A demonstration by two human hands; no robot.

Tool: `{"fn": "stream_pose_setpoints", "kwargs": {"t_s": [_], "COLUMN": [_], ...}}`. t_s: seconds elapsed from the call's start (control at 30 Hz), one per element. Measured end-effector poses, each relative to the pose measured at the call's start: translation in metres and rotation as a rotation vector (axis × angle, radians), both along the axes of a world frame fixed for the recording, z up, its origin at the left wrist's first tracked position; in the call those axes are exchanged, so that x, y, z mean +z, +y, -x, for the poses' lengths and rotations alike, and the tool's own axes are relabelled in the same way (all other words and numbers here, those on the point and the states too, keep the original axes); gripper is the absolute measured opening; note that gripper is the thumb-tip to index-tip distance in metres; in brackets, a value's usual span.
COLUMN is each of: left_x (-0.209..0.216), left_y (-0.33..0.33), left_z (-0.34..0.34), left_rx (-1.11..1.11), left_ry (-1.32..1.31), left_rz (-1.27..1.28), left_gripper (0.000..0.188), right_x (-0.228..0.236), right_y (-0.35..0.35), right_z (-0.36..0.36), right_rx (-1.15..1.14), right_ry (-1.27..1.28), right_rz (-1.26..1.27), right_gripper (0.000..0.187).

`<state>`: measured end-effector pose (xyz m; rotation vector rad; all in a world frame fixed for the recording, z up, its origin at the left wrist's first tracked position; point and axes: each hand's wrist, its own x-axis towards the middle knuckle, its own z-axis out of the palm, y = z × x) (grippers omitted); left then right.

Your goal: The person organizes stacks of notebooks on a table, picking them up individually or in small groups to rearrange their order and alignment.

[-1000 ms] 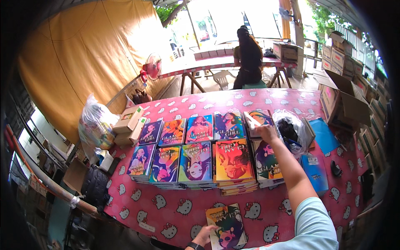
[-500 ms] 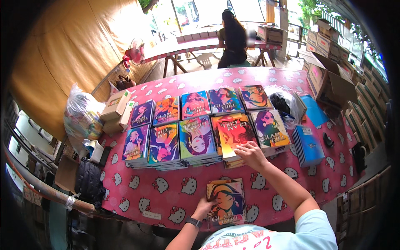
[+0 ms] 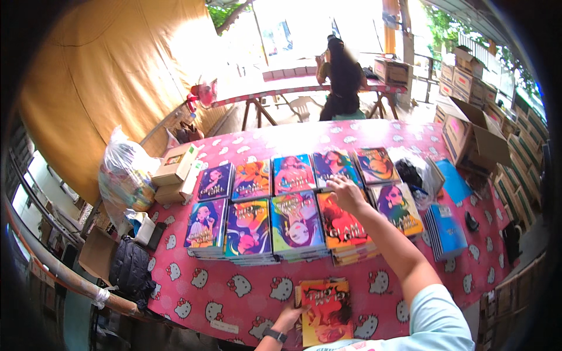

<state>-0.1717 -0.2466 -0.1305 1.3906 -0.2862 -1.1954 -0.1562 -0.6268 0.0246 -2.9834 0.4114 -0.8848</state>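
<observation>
At the near edge of the table, my left hand grips the left side of a small stack of notebooks; the top one has an orange and red cover. My right hand reaches across to the far row, its fingers apart over the lower part of a blue and purple notebook. Just below that hand stands a pile topped by a red and orange notebook, partly covered by my wrist. Other piles with illustrated covers stand in two rows, among them a green and purple notebook and a pink and blue notebook.
Blue notebooks are stacked at the right, near a plastic bag and an open carton. Small boxes, a stuffed clear bag and a black backpack line the left. A person sits at a farther table.
My right hand has moved from the near-row red pile to the far row. A red and orange notebook now tops the stack in my left hand, covering the earlier cover. The view has shifted.
</observation>
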Motion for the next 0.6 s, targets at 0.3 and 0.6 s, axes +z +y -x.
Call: {"fn": "stream_pose_setpoints", "kwargs": {"t_s": [0.3, 0.6], "left_x": [0.006, 0.044], "left_y": [0.051, 0.050], "left_z": [-0.026, -0.045], "left_rx": [0.121, 0.177], "left_ry": [0.103, 0.472], "left_rz": [-0.127, 0.134], "left_gripper": [0.042, 0.057], "right_x": [-0.030, 0.032], "right_y": [-0.064, 0.156], "right_z": [-0.024, 0.047], "right_rx": [0.088, 0.623], "right_ry": [0.111, 0.231], "right_rz": [0.088, -0.296], "right_gripper": [0.013, 0.051]}}
